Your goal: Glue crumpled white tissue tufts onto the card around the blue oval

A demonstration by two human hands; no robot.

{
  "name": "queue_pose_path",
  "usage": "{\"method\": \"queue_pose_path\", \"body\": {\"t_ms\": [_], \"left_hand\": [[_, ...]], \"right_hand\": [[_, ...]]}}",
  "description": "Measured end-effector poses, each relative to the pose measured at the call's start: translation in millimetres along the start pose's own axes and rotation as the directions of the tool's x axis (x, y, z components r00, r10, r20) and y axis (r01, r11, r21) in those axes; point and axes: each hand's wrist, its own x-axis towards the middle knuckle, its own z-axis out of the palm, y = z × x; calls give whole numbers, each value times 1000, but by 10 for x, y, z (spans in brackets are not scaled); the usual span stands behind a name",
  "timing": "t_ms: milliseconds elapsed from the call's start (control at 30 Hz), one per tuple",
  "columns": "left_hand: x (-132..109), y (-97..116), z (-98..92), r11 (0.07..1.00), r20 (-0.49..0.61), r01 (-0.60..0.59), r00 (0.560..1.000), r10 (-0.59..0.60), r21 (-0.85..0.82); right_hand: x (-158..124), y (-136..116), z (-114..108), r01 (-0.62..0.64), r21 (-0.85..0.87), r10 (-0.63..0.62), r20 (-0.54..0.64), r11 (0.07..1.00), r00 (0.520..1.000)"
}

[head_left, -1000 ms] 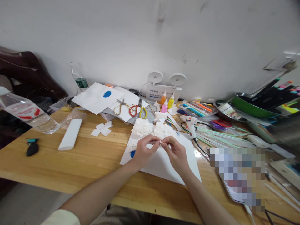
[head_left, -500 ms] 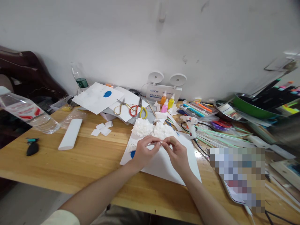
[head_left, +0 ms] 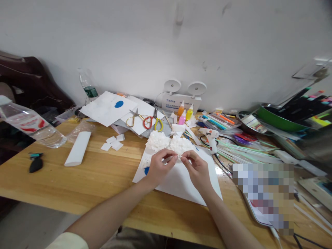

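Note:
Over a white sheet of paper (head_left: 181,188), my left hand (head_left: 160,166) and my right hand (head_left: 196,167) meet with their fingertips close together. Both are closed in a pinch on a small white piece of paper (head_left: 178,156), mostly hidden by the fingers. Just beyond them, two crumpled white paper clumps (head_left: 157,140) sit on the sheet's far edge. Beside my left hand, another white clump (head_left: 146,163) and a blue patch (head_left: 147,170) show in part.
To the left lie small white paper squares (head_left: 112,142), a white oblong block (head_left: 78,148) and a water bottle (head_left: 33,122). Scissors (head_left: 151,122) and paint bottles (head_left: 182,117) are behind. A glue gun (head_left: 212,138), its cable and many thin sticks (head_left: 241,152) crowd the right.
My fingertips have drawn slightly apart, with the right hand shifting a little to the right. Everything else on the table stays in place.

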Motion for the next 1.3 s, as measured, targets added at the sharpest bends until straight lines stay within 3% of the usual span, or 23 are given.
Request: {"method": "queue_pose_path", "body": {"t_ms": [1300], "left_hand": [[-4,-23,14,1000,61,9,998,-9,-1]], "right_hand": [[0,15,20,-46,24,44,52,999,998]]}}
